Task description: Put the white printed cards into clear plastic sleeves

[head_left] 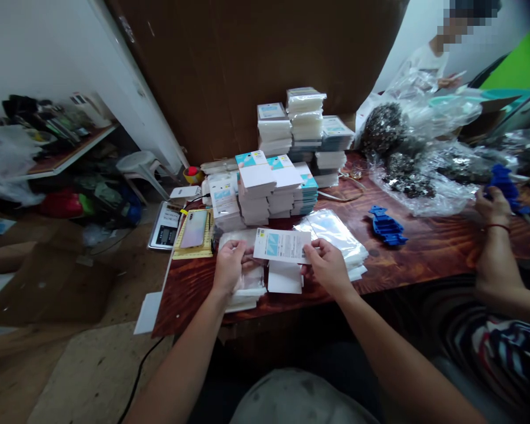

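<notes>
A white printed card (282,245) with a blue picture is held level above the table. My right hand (329,266) pinches its right end between thumb and fingers. At the card's left end, my left hand (230,264) is closed, fingertips at the edge. Below my left hand lies a pile of clear plastic bags (251,282). A small stack of blank white cards (285,278) sits under the held card. To the right of my right hand is another pile of clear bags (335,232).
Stacks of cards (256,176) and packed bundles (307,118) stand at the back. A phone (194,228) and a scale (164,227) are left. At right are a blue plastic part (386,227), bags of metal pieces (408,176), and a co-worker's hand (493,207) holding another blue part.
</notes>
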Tool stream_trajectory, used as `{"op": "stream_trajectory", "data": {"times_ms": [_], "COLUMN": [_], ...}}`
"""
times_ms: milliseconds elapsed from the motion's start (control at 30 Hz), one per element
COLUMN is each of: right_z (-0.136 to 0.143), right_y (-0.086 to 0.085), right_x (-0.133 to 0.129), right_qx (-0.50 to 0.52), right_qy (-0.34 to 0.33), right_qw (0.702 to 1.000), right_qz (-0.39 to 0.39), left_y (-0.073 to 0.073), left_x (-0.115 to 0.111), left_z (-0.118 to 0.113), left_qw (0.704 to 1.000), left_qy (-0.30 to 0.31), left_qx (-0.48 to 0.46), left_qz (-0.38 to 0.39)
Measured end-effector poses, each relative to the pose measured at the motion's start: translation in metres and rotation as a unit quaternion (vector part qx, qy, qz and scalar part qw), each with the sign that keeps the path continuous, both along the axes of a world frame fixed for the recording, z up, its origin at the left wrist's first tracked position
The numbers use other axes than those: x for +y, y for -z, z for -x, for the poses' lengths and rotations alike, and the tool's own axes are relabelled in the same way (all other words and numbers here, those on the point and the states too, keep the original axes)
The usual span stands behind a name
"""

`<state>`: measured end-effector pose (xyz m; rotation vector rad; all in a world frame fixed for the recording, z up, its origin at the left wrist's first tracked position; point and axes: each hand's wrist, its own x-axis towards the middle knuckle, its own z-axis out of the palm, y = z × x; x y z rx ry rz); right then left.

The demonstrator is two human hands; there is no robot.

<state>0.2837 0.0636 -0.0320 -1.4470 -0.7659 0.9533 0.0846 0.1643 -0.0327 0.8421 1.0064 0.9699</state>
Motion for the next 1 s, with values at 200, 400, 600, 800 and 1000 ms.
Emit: {"op": "stream_trajectory", "data": {"times_ms": [200, 400, 600, 800, 1000], "right_z": [0.02, 0.03, 0.033, 0.059, 0.033], "right_y": [-0.002, -0.012, -0.014, -0.019, -0.018], "right_x": [0.008, 0.019, 0.027, 0.024, 0.026], "right_qx": [0.053, 0.036, 0.078, 0.158, 0.078], "right_qy": [-0.006, -0.011, 0.044, 0.028, -0.098], "right_qw": [0.998, 0.999, 0.996, 0.985, 0.989], "right_qz": [-0.016, -0.002, -0.021, -0.07, -0.073], "left_y": [-0.003, -0.009, -0.023, -0.031, -0.04], "left_x": [-0.001, -0.005, -0.005, -0.027, -0.028], "left_z": [0.002, 0.001, 0.006, -0.004, 0.009], "left_qw": [0.999, 0.998, 0.998, 0.995, 0.988], "left_qy": [0.0, 0.036, 0.025, 0.079, 0.152], "left_qx": [-0.034, -0.059, -0.053, -0.018, 0.004], "left_qz": [0.002, 0.005, 0.005, -0.064, 0.007]}}
